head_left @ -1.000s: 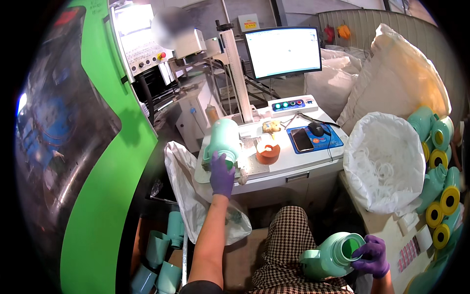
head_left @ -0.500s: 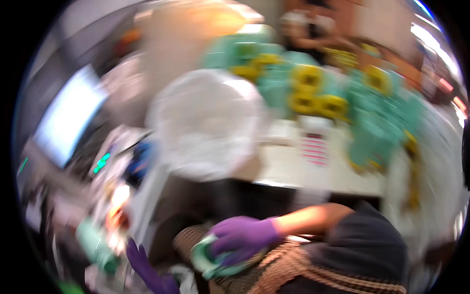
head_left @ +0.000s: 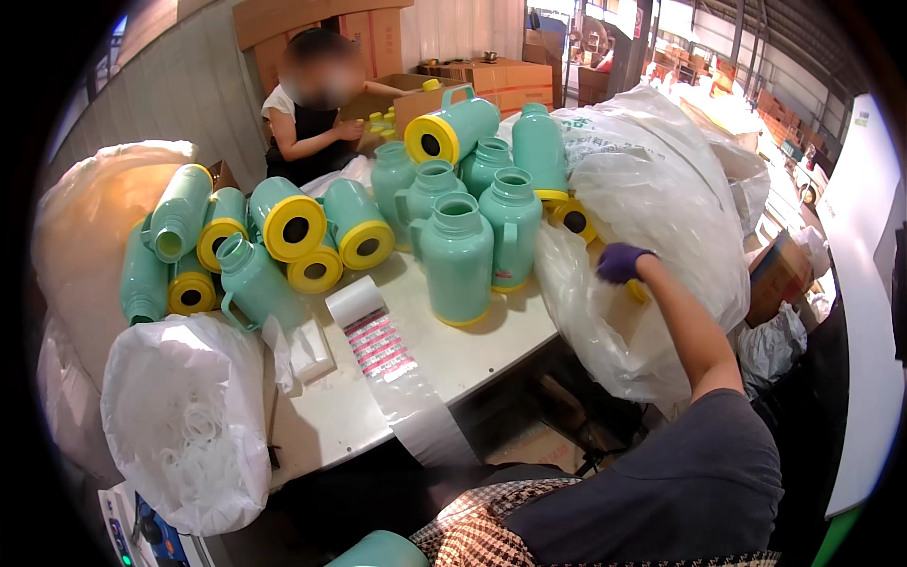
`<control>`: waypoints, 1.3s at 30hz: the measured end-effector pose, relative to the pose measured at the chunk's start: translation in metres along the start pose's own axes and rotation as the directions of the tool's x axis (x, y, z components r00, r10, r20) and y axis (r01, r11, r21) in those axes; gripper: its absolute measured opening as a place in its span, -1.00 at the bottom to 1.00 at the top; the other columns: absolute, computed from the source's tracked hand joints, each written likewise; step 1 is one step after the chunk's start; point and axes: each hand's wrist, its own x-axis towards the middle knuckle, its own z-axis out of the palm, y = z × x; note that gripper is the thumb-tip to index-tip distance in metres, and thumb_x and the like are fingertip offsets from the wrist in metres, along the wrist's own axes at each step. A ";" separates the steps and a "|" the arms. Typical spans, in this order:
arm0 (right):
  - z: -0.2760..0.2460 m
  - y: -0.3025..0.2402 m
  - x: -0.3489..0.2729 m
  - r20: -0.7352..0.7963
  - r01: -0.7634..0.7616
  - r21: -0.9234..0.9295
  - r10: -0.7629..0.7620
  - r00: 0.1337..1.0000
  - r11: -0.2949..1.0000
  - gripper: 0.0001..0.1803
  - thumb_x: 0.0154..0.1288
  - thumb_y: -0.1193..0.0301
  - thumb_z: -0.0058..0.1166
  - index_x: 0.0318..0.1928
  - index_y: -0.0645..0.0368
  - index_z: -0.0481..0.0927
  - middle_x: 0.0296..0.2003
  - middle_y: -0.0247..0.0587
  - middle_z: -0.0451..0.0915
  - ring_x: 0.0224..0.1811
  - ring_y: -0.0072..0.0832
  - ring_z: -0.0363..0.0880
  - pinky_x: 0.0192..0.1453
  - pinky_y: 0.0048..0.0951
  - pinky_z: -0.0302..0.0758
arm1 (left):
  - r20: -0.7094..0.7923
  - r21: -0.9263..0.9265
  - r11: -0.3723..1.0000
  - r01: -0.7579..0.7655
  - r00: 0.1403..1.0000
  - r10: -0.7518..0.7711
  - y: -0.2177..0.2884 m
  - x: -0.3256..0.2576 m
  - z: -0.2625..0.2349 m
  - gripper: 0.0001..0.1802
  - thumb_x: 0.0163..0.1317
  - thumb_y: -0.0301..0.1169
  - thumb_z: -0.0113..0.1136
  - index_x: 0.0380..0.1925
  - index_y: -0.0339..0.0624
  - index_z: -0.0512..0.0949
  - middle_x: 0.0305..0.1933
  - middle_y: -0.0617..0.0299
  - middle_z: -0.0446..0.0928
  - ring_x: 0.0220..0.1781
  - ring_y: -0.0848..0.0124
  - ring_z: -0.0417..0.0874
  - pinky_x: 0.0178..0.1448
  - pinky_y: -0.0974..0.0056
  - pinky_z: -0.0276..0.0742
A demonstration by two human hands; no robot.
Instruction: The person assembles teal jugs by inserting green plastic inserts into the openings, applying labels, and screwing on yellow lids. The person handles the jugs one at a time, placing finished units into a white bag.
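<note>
My right hand (head_left: 624, 264), in a purple glove, reaches to the mouth of a large clear plastic bag (head_left: 605, 354) at the right of the table. A yellow piece (head_left: 639, 289) shows just below the hand, partly covered by my wrist. My fingers are bent downward and mostly hidden, so their grip cannot be made out. At the lower edge, by my lap, part of a green flask shell (head_left: 380, 551) shows. My left hand is out of the picture. Several green flask shells with yellow bases, such as an upright one (head_left: 457, 265), crowd the white table (head_left: 453, 364).
A white-lined bin (head_left: 123, 406) holding pale rings stands at the left front. A roll of printed labels (head_left: 357, 300) trails over the table's front edge. Across the table, a person (head_left: 307, 132) handles yellow parts by cartons (head_left: 505, 80). More plastic bags (head_left: 652, 151) bulge at the right.
The view has swung to the right. My right hand has left the green shell at my lap and reached out to the plastic bag. My left hand has gone out of view.
</note>
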 end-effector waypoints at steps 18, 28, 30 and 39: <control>0.018 0.026 0.202 -0.268 0.261 0.934 0.005 0.963 -0.244 -0.42 0.28 0.23 0.19 0.28 0.14 0.51 0.14 -0.12 0.59 0.10 -0.22 0.60 0.14 -0.12 0.58 | -0.596 -0.392 0.919 0.045 0.748 -0.291 -0.053 -0.059 0.080 -0.41 0.32 -0.34 0.26 0.27 -0.45 0.41 0.25 -0.29 0.48 0.25 -0.21 0.53 0.31 -0.09 0.49; 0.082 -0.071 -0.085 -0.838 0.875 0.236 -0.368 0.404 0.423 -0.39 0.25 0.58 0.25 0.30 0.26 0.37 0.16 -0.18 0.48 0.21 -0.38 0.50 0.35 -0.36 0.42 | -0.676 -0.648 0.719 -0.249 0.624 -0.393 -0.055 -0.024 0.137 -0.41 0.59 -0.13 -0.17 0.41 -0.35 0.21 0.37 -0.13 0.38 0.33 0.16 0.48 0.36 0.05 0.45; 0.128 -0.129 -0.131 -0.723 0.880 0.123 -0.566 0.396 0.459 -0.36 0.18 0.59 0.29 0.28 0.23 0.39 0.16 -0.16 0.50 0.21 -0.40 0.50 0.35 -0.33 0.43 | -0.531 -0.834 0.436 -0.338 0.707 -0.467 -0.049 -0.019 0.123 -0.42 0.62 -0.06 -0.29 0.31 -0.35 0.32 0.24 -0.07 0.48 0.23 0.19 0.55 0.28 0.10 0.51; 0.304 -0.353 -0.209 -0.325 0.869 0.438 -0.942 -0.086 -0.231 -0.04 0.53 -0.26 -0.36 0.42 0.49 0.23 0.00 0.12 0.51 -0.06 -0.10 0.49 0.15 -0.18 0.43 | -0.485 -0.793 0.595 -0.132 0.728 -0.485 0.012 -0.021 0.115 -0.53 0.59 -0.16 -0.28 0.02 -0.34 0.49 -0.03 0.07 0.53 0.01 0.28 0.54 0.19 0.20 0.43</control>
